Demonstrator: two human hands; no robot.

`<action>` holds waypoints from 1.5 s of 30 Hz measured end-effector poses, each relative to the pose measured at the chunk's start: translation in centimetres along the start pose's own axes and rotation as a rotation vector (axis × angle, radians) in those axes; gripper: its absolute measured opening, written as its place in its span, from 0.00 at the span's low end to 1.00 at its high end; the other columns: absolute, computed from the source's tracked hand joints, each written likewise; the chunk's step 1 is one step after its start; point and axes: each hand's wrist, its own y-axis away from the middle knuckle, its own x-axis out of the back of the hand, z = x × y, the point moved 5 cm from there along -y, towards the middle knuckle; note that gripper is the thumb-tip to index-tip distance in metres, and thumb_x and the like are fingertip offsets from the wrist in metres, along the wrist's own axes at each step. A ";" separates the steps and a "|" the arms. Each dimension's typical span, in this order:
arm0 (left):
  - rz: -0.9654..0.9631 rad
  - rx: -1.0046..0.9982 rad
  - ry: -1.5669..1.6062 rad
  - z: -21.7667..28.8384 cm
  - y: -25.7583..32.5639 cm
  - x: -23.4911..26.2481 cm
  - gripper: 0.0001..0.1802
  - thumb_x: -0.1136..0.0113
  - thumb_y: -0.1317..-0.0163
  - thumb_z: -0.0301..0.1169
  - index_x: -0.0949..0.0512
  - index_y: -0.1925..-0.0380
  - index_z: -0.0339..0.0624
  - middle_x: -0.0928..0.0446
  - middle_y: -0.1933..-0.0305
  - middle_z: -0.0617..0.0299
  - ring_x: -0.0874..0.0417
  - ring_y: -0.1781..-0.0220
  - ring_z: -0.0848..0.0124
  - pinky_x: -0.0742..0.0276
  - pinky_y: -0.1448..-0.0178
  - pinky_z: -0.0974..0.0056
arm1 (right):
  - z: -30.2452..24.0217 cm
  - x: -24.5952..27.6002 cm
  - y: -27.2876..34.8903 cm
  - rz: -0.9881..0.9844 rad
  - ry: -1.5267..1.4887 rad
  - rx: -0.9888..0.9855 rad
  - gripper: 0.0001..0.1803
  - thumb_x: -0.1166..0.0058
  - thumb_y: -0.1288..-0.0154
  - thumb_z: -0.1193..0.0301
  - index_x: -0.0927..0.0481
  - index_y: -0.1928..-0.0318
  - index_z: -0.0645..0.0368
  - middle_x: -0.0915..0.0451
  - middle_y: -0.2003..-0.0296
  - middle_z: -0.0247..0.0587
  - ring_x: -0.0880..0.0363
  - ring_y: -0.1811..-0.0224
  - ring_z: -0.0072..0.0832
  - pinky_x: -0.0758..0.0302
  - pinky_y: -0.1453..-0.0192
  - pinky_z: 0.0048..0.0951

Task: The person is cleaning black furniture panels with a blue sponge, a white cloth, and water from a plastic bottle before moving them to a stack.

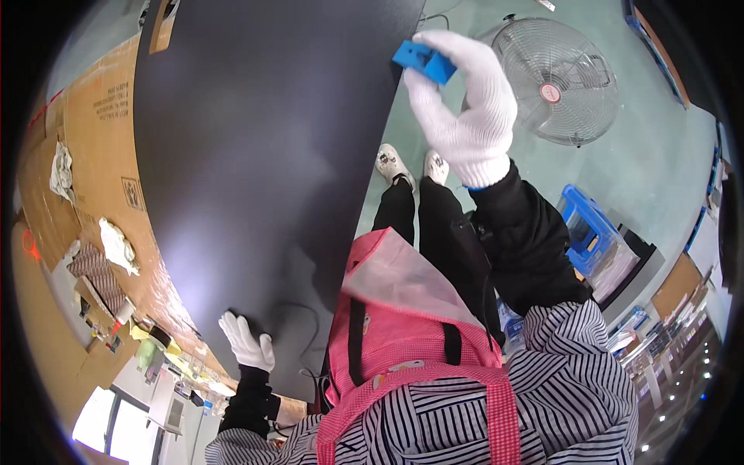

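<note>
A large dark grey panel [248, 163] lies in front of me, reaching from the far end to beside my body. My right hand [473, 108], in a white knit glove, is closed on a small blue block [442, 70] with a notch and a small hole. It pinches the block between thumb and fingers at the panel's far right edge. I cannot tell whether the block touches the panel. My left hand [249, 342], gloved too, rests on the near left part of the panel with its fingers apart and nothing in it.
Brown cardboard [101, 116] runs along the panel's left side, with crumpled white cloths [118, 246] on it. A round floor fan [554, 85] stands at the far right. A blue plastic crate [585, 225] sits right of my arm. A thin dark cable [316, 329] lies near my left hand.
</note>
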 end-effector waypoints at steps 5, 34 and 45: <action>0.109 0.054 -0.056 0.0 4.1 -2.7 0.40 0.60 0.20 0.47 0.49 0.20 0.30 0.51 0.18 0.25 0.50 0.19 0.20 0.52 0.20 0.23 | -7.1 -2.4 10.8 -0.637 -0.039 -0.016 0.15 0.36 0.58 0.70 0.20 0.65 0.53 0.21 0.65 0.38 0.22 0.61 0.42 0.23 0.54 0.45; 0.353 0.006 0.071 0.3 3.0 -2.1 0.36 0.45 0.29 0.35 0.37 0.23 0.34 0.41 0.18 0.37 0.42 0.16 0.38 0.55 0.14 0.40 | -19.0 -4.2 28.4 -0.181 -0.203 0.076 0.19 0.33 0.47 0.73 0.15 0.52 0.54 0.14 0.56 0.40 0.16 0.54 0.45 0.21 0.46 0.45; 0.485 -0.091 0.065 0.5 2.8 -2.7 0.31 0.40 0.30 0.33 0.31 0.28 0.36 0.35 0.22 0.40 0.35 0.23 0.41 0.42 0.18 0.45 | -25.2 -3.6 36.8 -0.110 -0.200 -0.051 0.18 0.31 0.44 0.76 0.16 0.51 0.56 0.14 0.59 0.43 0.14 0.57 0.44 0.19 0.48 0.41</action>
